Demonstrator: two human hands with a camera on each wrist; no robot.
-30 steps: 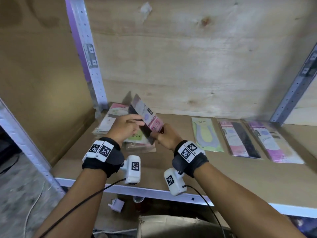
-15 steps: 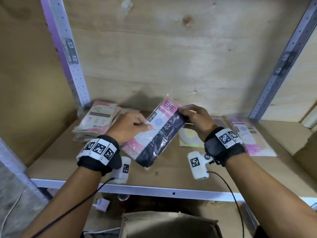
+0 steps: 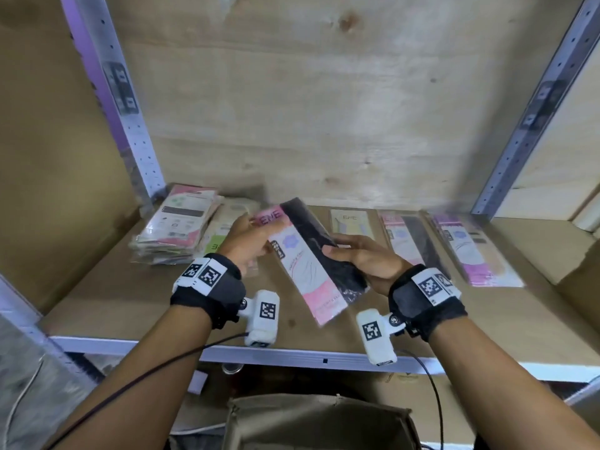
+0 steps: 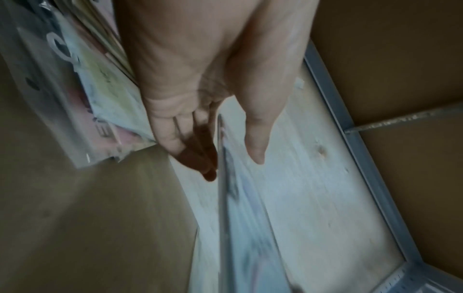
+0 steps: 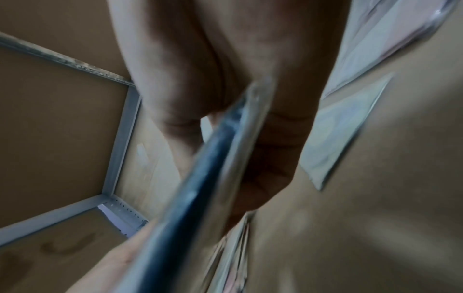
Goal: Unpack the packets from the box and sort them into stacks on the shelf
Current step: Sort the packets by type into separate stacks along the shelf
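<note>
From the head view, a pink, white and black packet (image 3: pixel 311 258) is held up over the middle of the shelf (image 3: pixel 136 297), slanting from far left to near right. The right hand (image 3: pixel 363 258) grips its black right edge, thumb on top. The left hand (image 3: pixel 246 241) touches its far left corner with fairly straight fingers. "ENE" reads on the pink top band; the smaller print is too blurred to read. Bare board lies open near the front lip, below the held packet. A stack of packets (image 3: pixel 175 232) sits at the far left against the upright post (image 3: pixel 130 125). Three single packets lie in a row at the right: a yellow-green one (image 3: pixel 352 222) marked "ENE", a pink and black one (image 3: pixel 412 241), a purple one (image 3: pixel 467 251). A cardboard box (image 3: pixel 318 420) stands below the shelf.

The left wrist view shows the fingers (image 4: pixel 175 136) straight behind the packet's thin edge and the thumb apart in front.

The right wrist view, blurred, shows the packet edge-on between thumb and curled fingers (image 5: pixel 270 158).
</note>
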